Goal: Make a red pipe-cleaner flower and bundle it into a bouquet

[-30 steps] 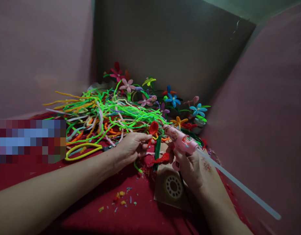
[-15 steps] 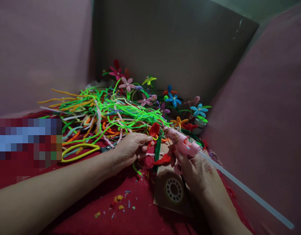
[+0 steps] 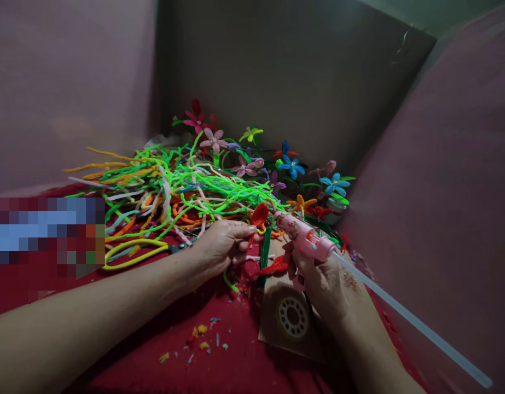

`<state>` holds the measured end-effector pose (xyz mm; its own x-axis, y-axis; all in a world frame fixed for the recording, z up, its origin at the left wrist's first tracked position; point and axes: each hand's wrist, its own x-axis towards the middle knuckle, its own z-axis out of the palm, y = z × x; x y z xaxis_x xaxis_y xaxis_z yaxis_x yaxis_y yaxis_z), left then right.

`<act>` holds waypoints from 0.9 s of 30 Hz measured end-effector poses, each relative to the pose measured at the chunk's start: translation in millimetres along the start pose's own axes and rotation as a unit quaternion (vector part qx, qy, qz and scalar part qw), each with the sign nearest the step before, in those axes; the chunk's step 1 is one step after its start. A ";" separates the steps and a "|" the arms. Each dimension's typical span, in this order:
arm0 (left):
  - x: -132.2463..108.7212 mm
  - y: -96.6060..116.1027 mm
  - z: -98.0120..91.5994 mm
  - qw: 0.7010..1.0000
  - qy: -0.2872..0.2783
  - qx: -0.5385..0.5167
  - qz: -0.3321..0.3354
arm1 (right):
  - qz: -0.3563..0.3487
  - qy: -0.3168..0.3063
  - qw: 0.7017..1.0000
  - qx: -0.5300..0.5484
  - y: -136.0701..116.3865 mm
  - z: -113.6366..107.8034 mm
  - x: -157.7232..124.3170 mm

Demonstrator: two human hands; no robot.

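Observation:
My left hand (image 3: 221, 246) rests on the red cloth (image 3: 244, 355), fingers pinched on a red pipe-cleaner piece (image 3: 258, 216) whose looped end stands up by a dark green stem (image 3: 263, 254). My right hand (image 3: 324, 282) grips a pink glue gun (image 3: 305, 241). Its nozzle points left at the red loop, almost touching it. A long clear glue stick (image 3: 412, 323) juts out behind the gun to the lower right. Another red pipe-cleaner piece (image 3: 272, 267) lies between the hands.
A tangle of bright loose pipe cleaners (image 3: 174, 189) lies behind the left hand, with yellow-handled scissors (image 3: 133, 253) at its near edge. Finished pipe-cleaner flowers (image 3: 291, 167) stand at the back. A brown card (image 3: 291, 320) lies under the right hand. Small scraps (image 3: 201, 336) dot the cloth.
Hardly anything has moved. Both hands hold the same pose, with the glue gun kept at the red loop. The view has shifted slightly.

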<state>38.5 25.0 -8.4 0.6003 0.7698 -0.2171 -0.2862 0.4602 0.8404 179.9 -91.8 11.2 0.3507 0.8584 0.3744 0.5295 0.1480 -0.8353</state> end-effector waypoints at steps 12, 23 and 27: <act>-0.1 2.2 -0.8 0.999 -0.034 0.008 0.030 | 0.023 -0.044 0.999 -0.010 -10.1 -2.6 0.3; -1.4 2.2 0.7 0.999 -0.034 0.024 0.029 | 0.036 -0.036 0.998 0.030 -7.4 0.2 -1.9; -0.8 1.8 0.4 0.998 -0.046 0.029 0.035 | 0.032 -0.052 0.998 -0.014 -12.4 -1.3 -1.8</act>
<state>37.8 25.1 -6.6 0.6477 0.7536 -0.1123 -0.2870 0.3778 0.8803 173.6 -95.9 21.4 0.3028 0.9124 0.2753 0.5296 0.0791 -0.8445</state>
